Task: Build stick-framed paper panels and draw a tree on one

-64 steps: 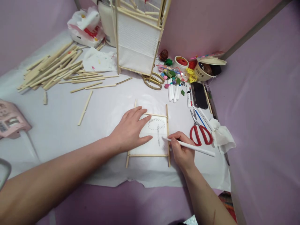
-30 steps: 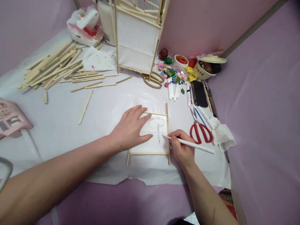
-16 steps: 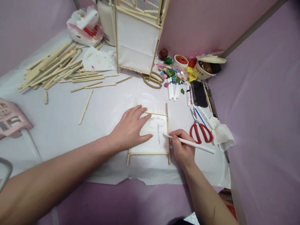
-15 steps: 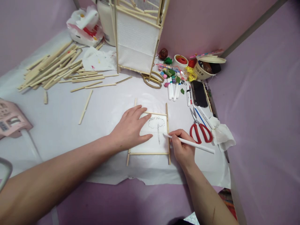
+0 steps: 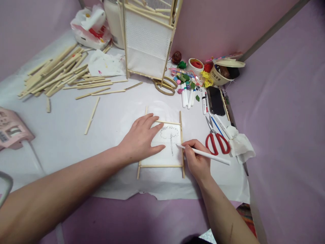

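Observation:
My left hand [image 5: 143,137] lies flat with fingers spread across the left side of a small frame of wooden sticks [image 5: 162,166]. White paper [image 5: 159,157] fills the frame, and a tree drawing [image 5: 170,134] in dark dotted lines is on it. In my right hand [image 5: 196,157] is a slim white pen [image 5: 210,156], pinched between thumb and fingers. Its tip is at the paper just right of the tree trunk; whether it touches I cannot tell. The right hand rests by the frame's right stick.
A tall stick structure with white panels [image 5: 147,40] stands behind. Loose sticks [image 5: 56,74] lie at left, near a pink power strip [image 5: 15,128]. Red-handled scissors [image 5: 217,144], a phone [image 5: 215,101], white markers [image 5: 186,96], gold-handled scissors [image 5: 166,86] and a bowl [image 5: 220,76] are at right.
The pen's back end has shifted slightly left and up with my right hand. My left hand stays in place on the frame.

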### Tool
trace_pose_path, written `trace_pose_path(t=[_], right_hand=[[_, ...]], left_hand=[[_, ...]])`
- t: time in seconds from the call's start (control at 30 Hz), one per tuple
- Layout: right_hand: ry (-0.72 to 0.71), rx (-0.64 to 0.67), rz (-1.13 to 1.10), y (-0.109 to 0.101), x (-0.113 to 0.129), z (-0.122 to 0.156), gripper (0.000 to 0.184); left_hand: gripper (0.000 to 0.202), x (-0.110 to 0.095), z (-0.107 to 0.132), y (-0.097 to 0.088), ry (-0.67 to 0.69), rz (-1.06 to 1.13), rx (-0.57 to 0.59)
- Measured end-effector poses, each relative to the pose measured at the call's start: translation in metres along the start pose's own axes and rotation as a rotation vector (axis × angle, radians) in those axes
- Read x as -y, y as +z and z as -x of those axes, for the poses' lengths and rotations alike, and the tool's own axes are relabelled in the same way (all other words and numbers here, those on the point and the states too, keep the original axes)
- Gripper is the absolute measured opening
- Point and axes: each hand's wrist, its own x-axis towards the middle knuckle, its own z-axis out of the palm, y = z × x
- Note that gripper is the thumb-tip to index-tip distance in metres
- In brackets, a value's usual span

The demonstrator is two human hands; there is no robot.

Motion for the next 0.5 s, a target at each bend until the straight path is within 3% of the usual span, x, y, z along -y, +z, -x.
trace_pose_path(t=[0.5], right_hand=[[-0.003,-0.001,-0.031,-0.0013,0.0008,0.0009,0.013]], left_hand=[[0.069,0.0002,-0.0008,0.0002,0.003,-0.013,0.008]])
